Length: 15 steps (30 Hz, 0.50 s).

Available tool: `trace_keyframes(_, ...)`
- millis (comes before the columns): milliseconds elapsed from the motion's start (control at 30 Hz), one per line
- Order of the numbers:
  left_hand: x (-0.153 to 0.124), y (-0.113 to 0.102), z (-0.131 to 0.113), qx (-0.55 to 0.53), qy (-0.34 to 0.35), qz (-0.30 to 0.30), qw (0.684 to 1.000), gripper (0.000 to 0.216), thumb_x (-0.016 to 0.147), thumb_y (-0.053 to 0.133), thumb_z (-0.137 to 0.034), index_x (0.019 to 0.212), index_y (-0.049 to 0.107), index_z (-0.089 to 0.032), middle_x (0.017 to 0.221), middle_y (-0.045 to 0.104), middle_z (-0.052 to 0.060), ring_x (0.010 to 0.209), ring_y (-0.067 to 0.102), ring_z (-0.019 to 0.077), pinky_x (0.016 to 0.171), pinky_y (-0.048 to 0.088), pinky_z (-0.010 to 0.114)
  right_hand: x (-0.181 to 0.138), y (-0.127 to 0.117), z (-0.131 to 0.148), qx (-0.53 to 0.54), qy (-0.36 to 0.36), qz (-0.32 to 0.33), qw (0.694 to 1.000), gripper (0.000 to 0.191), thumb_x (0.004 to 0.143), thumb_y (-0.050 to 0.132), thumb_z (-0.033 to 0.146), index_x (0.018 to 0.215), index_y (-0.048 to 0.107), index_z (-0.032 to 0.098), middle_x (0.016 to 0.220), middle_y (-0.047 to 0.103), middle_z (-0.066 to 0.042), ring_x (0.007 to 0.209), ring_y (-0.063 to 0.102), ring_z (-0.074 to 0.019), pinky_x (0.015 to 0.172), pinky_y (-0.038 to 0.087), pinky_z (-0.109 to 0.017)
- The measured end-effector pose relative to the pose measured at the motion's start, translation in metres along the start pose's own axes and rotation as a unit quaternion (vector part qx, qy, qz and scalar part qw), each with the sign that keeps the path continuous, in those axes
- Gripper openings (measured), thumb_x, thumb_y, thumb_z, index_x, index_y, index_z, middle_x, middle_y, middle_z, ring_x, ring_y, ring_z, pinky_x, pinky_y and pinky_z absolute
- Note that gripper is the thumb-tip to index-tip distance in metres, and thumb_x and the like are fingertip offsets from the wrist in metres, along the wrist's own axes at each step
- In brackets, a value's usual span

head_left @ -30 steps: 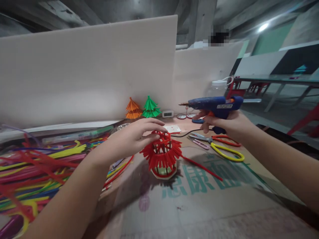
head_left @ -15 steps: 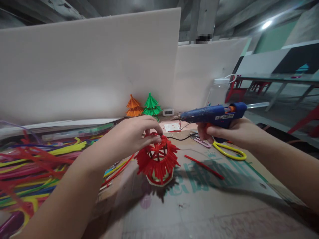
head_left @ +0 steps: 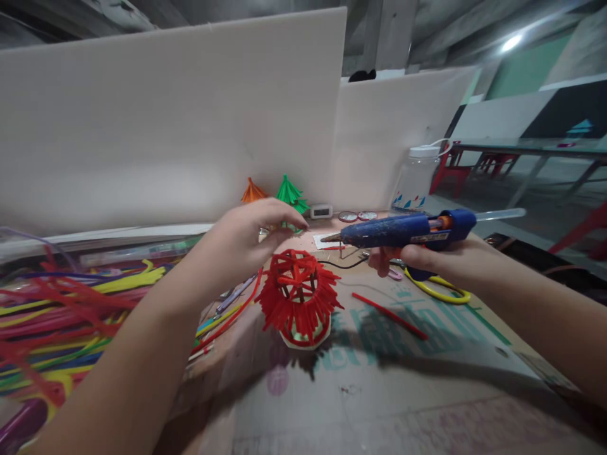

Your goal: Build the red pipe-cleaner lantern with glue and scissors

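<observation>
A red pipe-cleaner lantern (head_left: 298, 297) stands on the cardboard sheet (head_left: 379, 392) in the middle. My left hand (head_left: 246, 237) hovers just above and left of it, fingers loosely curled and apart, holding nothing. My right hand (head_left: 417, 259) grips a blue hot glue gun (head_left: 403, 229) by its handle. The gun's nozzle points left and sits a short way to the right of the lantern's top.
A heap of coloured pipe cleaners (head_left: 61, 316) fills the left side. An orange paper tree (head_left: 251, 191) and a green paper tree (head_left: 290, 193) stand by the white partition (head_left: 165, 126). A loose red stick (head_left: 389, 315), yellow-handled scissors (head_left: 441, 292) and a plastic jar (head_left: 417, 177) lie right.
My left hand has lifted off the lantern's top and now hovers above it. My right hand has brought the glue gun lower and leftward, toward the lantern.
</observation>
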<state>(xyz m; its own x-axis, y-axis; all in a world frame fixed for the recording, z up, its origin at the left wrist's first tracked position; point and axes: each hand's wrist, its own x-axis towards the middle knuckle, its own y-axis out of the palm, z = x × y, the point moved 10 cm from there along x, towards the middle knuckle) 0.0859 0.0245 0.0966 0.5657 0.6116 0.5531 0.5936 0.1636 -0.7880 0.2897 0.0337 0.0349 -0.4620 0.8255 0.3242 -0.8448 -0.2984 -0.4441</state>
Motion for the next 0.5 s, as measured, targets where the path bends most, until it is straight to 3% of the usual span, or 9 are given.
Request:
trace_keyframes(67, 0.000, -0.014, 0.003, -0.019, -0.017, -0.068, 0.997, 0.016, 0.090, 0.057, -0.018, 0.097, 0.071, -0.019, 0.112, 0.065, 0.007, 0.104, 0.064, 0.0176, 0.089, 0.051, 0.029, 0.000, -0.002, -0.003, 0.004, 0.003, -0.003, 1.000, 0.041, 0.083, 0.068, 0.058, 0.098, 0.075, 0.020, 0.090, 0.076, -0.010, 0.081, 0.071, -0.0228, 0.068, 0.054, -0.032)
trace_keyframes(167, -0.002, -0.022, 0.013, -0.044, -0.060, -0.111, 0.991, 0.012, 0.084, 0.059, -0.017, 0.088, 0.071, -0.018, 0.107, 0.059, 0.006, 0.086, 0.063, 0.0138, 0.078, 0.053, 0.029, 0.000, -0.002, -0.005, 0.011, -0.004, 0.001, 1.000, 0.039, 0.084, 0.068, 0.057, 0.099, 0.074, 0.022, 0.090, 0.076, -0.009, 0.079, 0.071, -0.0224, 0.066, 0.054, -0.032)
trace_keyframes(233, -0.004, -0.022, 0.021, -0.069, -0.100, -0.116, 0.986, 0.007, 0.081, 0.063, -0.020, 0.084, 0.069, -0.019, 0.097, 0.060, 0.005, 0.075, 0.061, 0.0124, 0.071, 0.053, 0.028, 0.000, 0.001, -0.003, 0.026, -0.006, 0.003, 1.000, 0.037, 0.084, 0.069, 0.055, 0.100, 0.074, 0.022, 0.091, 0.077, -0.008, 0.080, 0.071, -0.0227, 0.067, 0.054, -0.032)
trace_keyframes(367, -0.010, -0.014, 0.036, -0.124, -0.178, -0.099, 0.971, 0.011, 0.079, 0.070, -0.028, 0.087, 0.067, -0.021, 0.082, 0.068, 0.002, 0.075, 0.067, 0.0169, 0.066, 0.054, 0.029, 0.001, 0.006, 0.006, 0.034, -0.013, 0.007, 0.999, 0.036, 0.082, 0.070, 0.055, 0.096, 0.074, 0.021, 0.089, 0.076, -0.008, 0.078, 0.072, -0.0220, 0.068, 0.054, -0.032)
trace_keyframes(500, -0.010, -0.016, 0.033, -0.132, -0.174, -0.100, 0.971, 0.008, 0.081, 0.066, -0.026, 0.087, 0.068, -0.021, 0.081, 0.073, 0.002, 0.077, 0.069, 0.0171, 0.067, 0.056, 0.028, 0.001, 0.007, 0.010, 0.015, -0.027, 0.019, 0.999, 0.034, 0.085, 0.068, 0.054, 0.090, 0.075, 0.022, 0.084, 0.075, -0.007, 0.078, 0.071, -0.0216, 0.070, 0.054, -0.032)
